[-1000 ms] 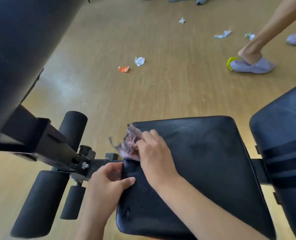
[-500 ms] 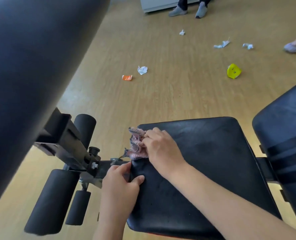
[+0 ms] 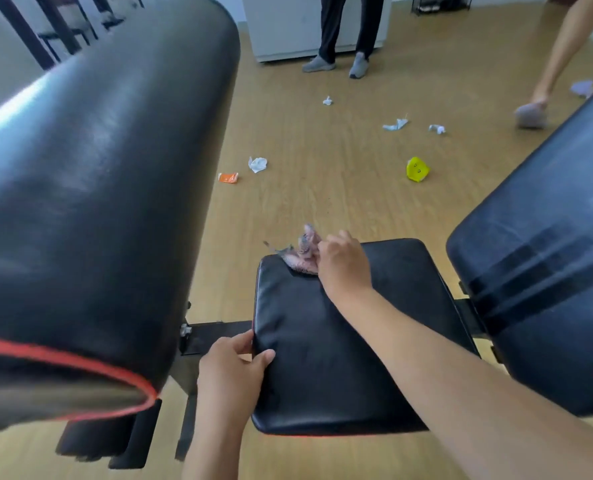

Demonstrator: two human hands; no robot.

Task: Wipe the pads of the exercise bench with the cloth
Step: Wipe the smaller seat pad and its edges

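Cloth [image 3: 302,256] meets bench seat pad [image 3: 343,341]
Right hand [image 3: 343,263] clutches the cloth at the far corner; left hand [image 3: 232,372] grips the near edge.

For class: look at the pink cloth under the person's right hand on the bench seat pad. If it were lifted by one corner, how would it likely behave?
The cloth would probably hang limp: it lies bunched, with a frayed end sticking up. It looks light, since the right hand moves it easily on the seat pad.
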